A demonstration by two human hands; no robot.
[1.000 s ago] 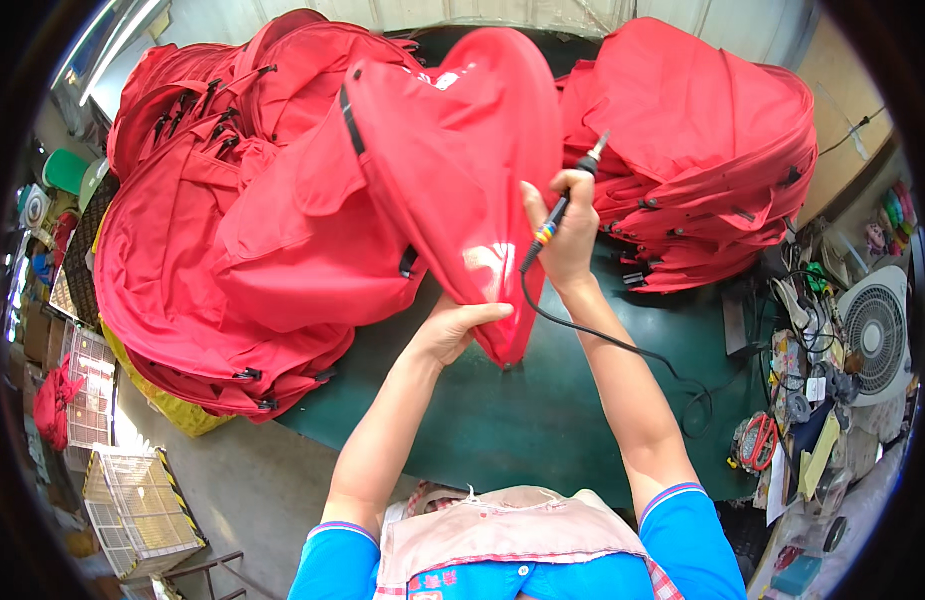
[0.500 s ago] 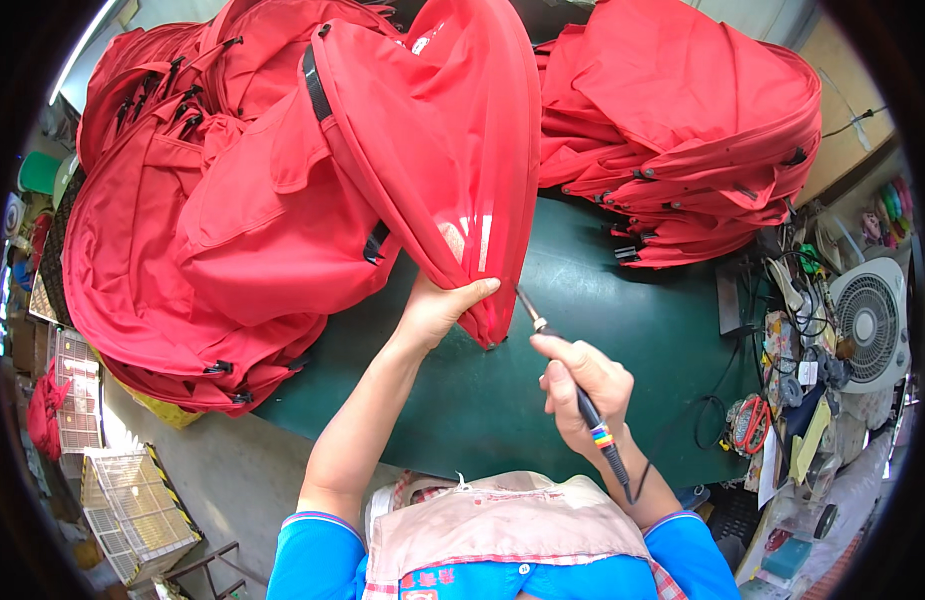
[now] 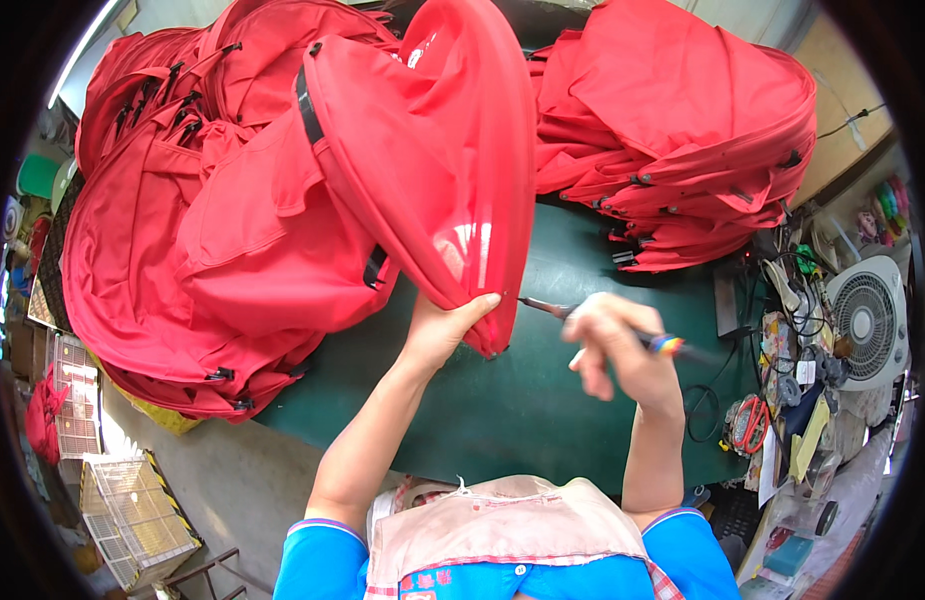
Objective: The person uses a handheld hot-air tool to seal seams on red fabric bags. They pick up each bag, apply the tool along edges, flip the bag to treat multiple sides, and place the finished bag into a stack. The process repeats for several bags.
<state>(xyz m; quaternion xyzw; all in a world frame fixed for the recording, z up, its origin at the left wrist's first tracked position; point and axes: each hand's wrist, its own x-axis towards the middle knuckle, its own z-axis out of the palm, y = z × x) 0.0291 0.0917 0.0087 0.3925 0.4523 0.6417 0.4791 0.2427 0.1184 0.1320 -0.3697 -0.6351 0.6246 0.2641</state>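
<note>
My left hand (image 3: 444, 325) grips the lower tip of a red fabric canopy (image 3: 432, 150), thumb on top and fingers hidden beneath the cloth. The canopy has a stiff curved rim and a black strap on its left side. In my right hand (image 3: 622, 345), partly blurred, is a soldering iron (image 3: 547, 307) with a dark handle and rainbow-coloured bands. Its thin metal tip points left, at or very near the canopy's edge beside my left thumb; whether it touches, I cannot tell.
A heap of red canopies (image 3: 132, 270) covers the left of the green table (image 3: 462, 420). Another stack (image 3: 682, 130) stands at the back right. Along the right edge are a fan (image 3: 864, 320), red-handled scissors (image 3: 750, 425) and tangled cords. A wire crate (image 3: 137, 510) sits on the floor at left.
My right hand has moved up and to the right, turning the soldering iron from steeply slanted to nearly level. The held canopy tip has shifted slightly down; my left hand keeps its grip.
</note>
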